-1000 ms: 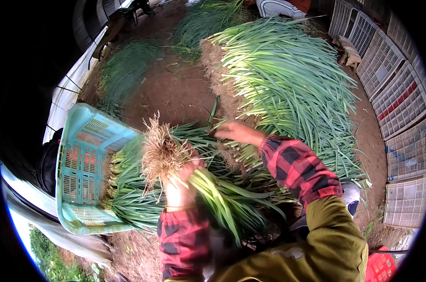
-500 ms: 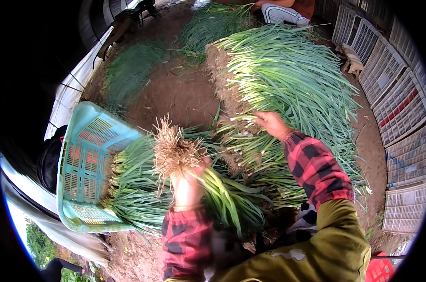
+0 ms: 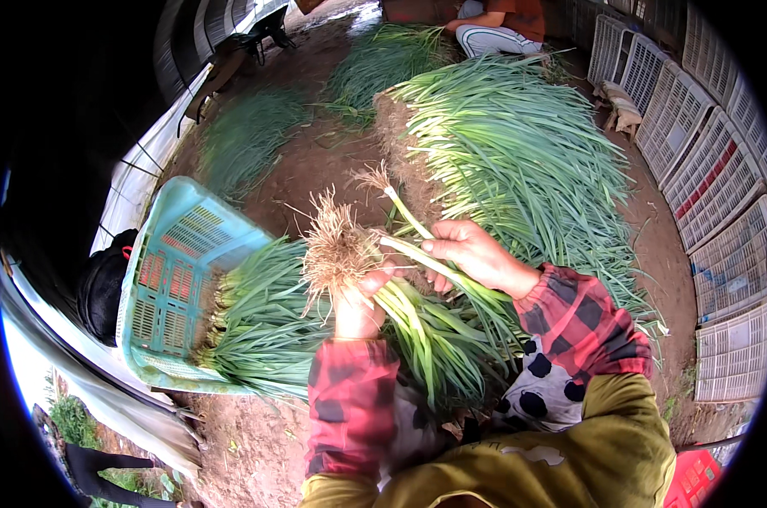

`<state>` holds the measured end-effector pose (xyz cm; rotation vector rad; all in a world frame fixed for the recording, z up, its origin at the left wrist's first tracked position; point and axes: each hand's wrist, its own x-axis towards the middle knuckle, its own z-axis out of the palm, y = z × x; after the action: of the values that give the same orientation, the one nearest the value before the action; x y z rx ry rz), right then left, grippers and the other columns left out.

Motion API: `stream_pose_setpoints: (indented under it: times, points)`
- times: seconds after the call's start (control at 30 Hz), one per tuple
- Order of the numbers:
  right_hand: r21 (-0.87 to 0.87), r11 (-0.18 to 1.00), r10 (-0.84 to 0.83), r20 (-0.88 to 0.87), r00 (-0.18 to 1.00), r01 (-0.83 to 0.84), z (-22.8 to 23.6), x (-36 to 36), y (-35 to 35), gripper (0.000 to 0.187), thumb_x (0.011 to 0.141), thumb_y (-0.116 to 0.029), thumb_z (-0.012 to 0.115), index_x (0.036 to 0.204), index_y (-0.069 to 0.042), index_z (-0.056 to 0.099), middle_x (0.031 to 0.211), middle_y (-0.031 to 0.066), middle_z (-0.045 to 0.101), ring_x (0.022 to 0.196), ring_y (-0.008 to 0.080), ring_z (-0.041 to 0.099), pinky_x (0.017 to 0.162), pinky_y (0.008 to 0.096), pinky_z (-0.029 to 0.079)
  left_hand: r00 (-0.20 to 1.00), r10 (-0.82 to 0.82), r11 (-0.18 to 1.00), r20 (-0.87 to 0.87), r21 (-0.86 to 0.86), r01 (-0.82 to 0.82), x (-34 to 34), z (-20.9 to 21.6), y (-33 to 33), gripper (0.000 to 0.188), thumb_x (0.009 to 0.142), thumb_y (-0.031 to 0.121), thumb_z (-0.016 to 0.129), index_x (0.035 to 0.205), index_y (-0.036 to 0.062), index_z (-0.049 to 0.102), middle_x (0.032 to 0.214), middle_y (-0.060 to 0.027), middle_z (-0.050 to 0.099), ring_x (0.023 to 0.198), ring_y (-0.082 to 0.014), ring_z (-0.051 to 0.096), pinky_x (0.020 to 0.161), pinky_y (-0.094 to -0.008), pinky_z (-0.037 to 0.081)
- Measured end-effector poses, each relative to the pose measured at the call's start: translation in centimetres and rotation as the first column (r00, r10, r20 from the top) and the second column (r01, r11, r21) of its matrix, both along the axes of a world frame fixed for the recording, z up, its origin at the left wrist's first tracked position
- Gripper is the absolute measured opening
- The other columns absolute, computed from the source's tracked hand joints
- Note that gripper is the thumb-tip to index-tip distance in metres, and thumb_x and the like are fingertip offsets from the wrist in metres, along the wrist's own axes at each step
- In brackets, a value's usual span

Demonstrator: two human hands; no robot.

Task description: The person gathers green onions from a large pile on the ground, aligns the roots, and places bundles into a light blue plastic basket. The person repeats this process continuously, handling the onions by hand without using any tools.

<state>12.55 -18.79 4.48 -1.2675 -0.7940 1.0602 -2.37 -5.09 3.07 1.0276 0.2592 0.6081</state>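
My left hand (image 3: 361, 311) is closed around a bunch of scallions (image 3: 398, 306), its tangled tan roots (image 3: 337, 245) pointing up and away, green leaves hanging toward my lap. To its right, my right hand (image 3: 478, 256) pinches a couple of loose scallions (image 3: 411, 212) by their pale stems, beside the bunch. One of these has its root end raised; another reaches across to the bunch's roots. Beyond my right hand lies a large heap of scallions (image 3: 519, 135), roots to the left and leaves to the right.
At left, a turquoise plastic crate (image 3: 155, 339) lies with scallions (image 3: 261, 313) inside, leaves spilling out toward me. White slatted crates (image 3: 697, 182) line the right wall. More scallion piles (image 3: 252, 140) lie farther off. Another person (image 3: 498, 30) squats at the far end. A red crate (image 3: 692, 478) sits lower right.
My right hand has come away from the heap, toward my left hand, bringing loose scallions with it. The left hand still grips the bunch, and the view has shifted slightly.
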Motion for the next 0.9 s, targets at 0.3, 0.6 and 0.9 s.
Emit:
stream_pose_setpoints:
  times: [0.3, 0.6, 0.9]
  points:
    - [0.091, 0.961, -0.265, 0.027, 0.964, 0.262, -0.9, -1.4, -0.2, 0.019, 0.095, -0.009, 0.053, 0.112, 0.000, 0.055, 0.074, 0.0039, 0.062, 0.050, 0.0065, 0.056, 0.043, 0.0204, 0.047, 0.993, 0.002, 0.997, 0.116, -0.081, 0.007, -0.3, -0.4, 0.2, 0.045, 0.072, 0.008, 0.073, 0.111, -0.0011, 0.054, 0.087, -0.0108, 0.062, 0.074, -0.0231, 0.063, 0.067, -0.0356, 0.056]
    - [-0.034, 0.999, -0.029, 0.228, 0.973, 0.038, -1.2, -1.0, 0.0, 0.023, 0.098, -0.022, 0.049, 0.098, -0.003, 0.062, 0.059, -0.0024, 0.051, 0.047, 0.0063, 0.048, 0.043, 0.0259, 0.040, 0.997, 0.055, 0.992, -0.045, -0.109, -0.059, -0.5, -0.5, 0.2, 0.042, 0.073, 0.008, 0.073, 0.110, -0.0013, 0.055, 0.087, -0.0124, 0.064, 0.072, -0.0230, 0.065, 0.062, -0.0335, 0.056]
    - [0.199, 0.976, -0.185, 0.551, 0.814, 0.087, -0.2, -2.2, -0.6, 0.026, 0.098, -0.027, 0.052, 0.094, -0.001, 0.052, 0.062, 0.0089, 0.048, 0.054, 0.0171, 0.044, 0.052, 0.0349, 0.039, 0.997, -0.004, 0.999, 0.083, -0.035, 0.007, -0.3, 0.8, 0.1, 0.048, 0.071, 0.014, 0.071, 0.115, 0.0030, 0.054, 0.088, -0.0082, 0.059, 0.081, -0.0200, 0.057, 0.074, -0.0338, 0.048]
